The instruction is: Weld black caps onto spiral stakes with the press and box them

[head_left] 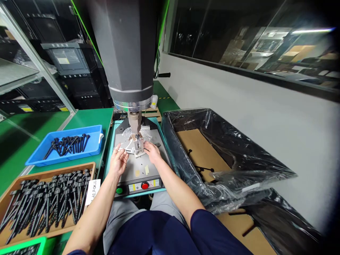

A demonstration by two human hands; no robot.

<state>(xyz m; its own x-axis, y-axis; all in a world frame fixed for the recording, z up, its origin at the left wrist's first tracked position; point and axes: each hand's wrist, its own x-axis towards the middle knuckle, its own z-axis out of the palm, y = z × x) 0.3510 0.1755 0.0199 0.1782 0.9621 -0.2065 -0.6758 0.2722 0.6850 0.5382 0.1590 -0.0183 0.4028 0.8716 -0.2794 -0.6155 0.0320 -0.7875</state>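
Metal fixture (139,146) stands upright, long axis vertical, under the obstructing press head (130,53). Left hand (119,162) and right hand (153,152) flank it, fingers curled (grip contents cannot be determined). Blue tray (77,156) left; lined box (247,156) right.

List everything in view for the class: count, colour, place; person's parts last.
Press head: one, grey, upper centre
Metal fixture: one, silvery, beneath press head
Buttons: two, red and green, lower centre
Blue tray: one, blue, left
Brown tray: one, brown, lower left
Green tray: one, green, bottom left corner
Long-stemmed parts: many, black, in trays
Label card: one, white, brown tray's edge
Table: one, green, beneath trays
Plastic-lined boxes: two, black, right
Cardboard: two pieces, brown, in boxes
Crates: several, black and grey, upper left
Window: one, dark, upper right
Shirt: one, navy, bottom
Trousers: one, grey, bottom
Left hand: one, bare, left of fixture
Right hand: one, bare, at fixture
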